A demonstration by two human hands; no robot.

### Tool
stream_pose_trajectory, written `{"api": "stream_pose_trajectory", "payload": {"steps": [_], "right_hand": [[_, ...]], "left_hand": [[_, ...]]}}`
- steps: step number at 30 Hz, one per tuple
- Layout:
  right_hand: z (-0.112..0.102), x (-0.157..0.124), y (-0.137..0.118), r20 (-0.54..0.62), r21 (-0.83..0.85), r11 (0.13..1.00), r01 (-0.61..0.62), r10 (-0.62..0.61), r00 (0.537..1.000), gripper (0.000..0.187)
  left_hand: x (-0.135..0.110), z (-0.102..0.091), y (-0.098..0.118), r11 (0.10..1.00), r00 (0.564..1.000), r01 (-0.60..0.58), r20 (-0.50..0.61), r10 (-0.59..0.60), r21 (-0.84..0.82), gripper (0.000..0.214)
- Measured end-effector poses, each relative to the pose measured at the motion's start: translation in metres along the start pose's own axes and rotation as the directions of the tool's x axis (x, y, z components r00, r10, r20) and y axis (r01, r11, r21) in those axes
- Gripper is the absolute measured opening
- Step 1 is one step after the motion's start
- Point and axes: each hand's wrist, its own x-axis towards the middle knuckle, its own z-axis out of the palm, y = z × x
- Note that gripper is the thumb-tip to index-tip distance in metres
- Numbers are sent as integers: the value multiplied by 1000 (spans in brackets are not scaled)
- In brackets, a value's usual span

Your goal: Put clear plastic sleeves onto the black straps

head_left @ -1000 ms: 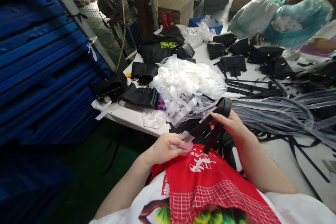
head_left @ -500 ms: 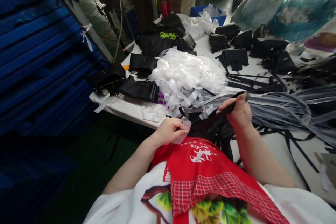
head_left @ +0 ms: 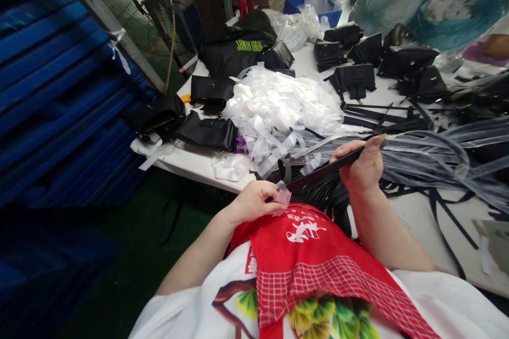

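Note:
Stretched between my hands is a black strap [head_left: 318,174], slanting up to the right. My right hand [head_left: 362,167] is closed on its upper part, thumb along the strap. My left hand [head_left: 257,200] pinches a small piece of translucent white film [head_left: 283,196] by the strap's lower end, just above the red apron [head_left: 294,254]. A curled black loop [head_left: 284,170] stands up beside the film. Behind my hands lies a heap of white plastic strips [head_left: 284,108]. More black straps [head_left: 330,198] hang in a bundle below the held strap.
Black bags [head_left: 210,132] lie at the table's left edge, with further black bags [head_left: 352,82] at the back right. Film-wrapped straps [head_left: 421,161] spread across the right side. A blue bin [head_left: 292,5] and filled plastic sacks [head_left: 393,0] stand behind. Blue stacked panels [head_left: 51,90] rise at left.
My right hand has shifted slightly to the right and turned, and the strap now looks straighter and more taut. My left hand keeps its pinch on the film. The view has tilted a little.

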Motion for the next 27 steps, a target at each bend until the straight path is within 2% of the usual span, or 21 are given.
{"api": "stream_pose_trajectory", "payload": {"steps": [4, 10, 16, 18, 20, 21, 23, 24, 26, 27], "right_hand": [[4, -2, 0, 13, -36, 999, -14, 14, 1000, 71], [1, -3, 1, 103, -123, 990, -69, 82, 991, 72], [2, -18, 22, 245, -182, 979, -97, 141, 959, 69], [8, -27, 32, 331, -232, 972, -41, 118, 936, 67], [13, -33, 43, 403, -295, 956, 2, 122, 907, 64], [15, -34, 48, 427, -326, 945, -17, 163, 889, 63], [19, -33, 56, 462, -361, 919, -161, 326, 824, 62], [20, -32, 59, 483, -345, 898, -274, 420, 768, 62], [24, -31, 62, 573, -237, 816, -528, 556, 602, 59], [26, -31, 62, 632, -158, 752, -640, 575, 520, 57]], "left_hand": [[1, 0, 4, 1000, 1000, -14, 13, 14, -22, 16], [4, -1, 9, 1000, 999, 17, 31, -16, -25, 18], [8, 3, 7, 999, 999, -4, 34, 3, 34, 28], [10, 10, 5, 995, 1000, 12, -27, -9, 102, 33], [12, 19, 3, 977, 987, 71, -157, -39, 200, 37], [13, 22, 2, 964, 974, 105, -221, -50, 246, 38], [13, 28, 0, 942, 955, 144, -293, -52, 302, 37], [12, 29, -1, 942, 953, 138, -299, -43, 304, 35], [10, 30, 0, 963, 962, 102, -271, -32, 251, 30], [9, 31, 0, 975, 967, 87, -253, -33, 206, 30]]}}
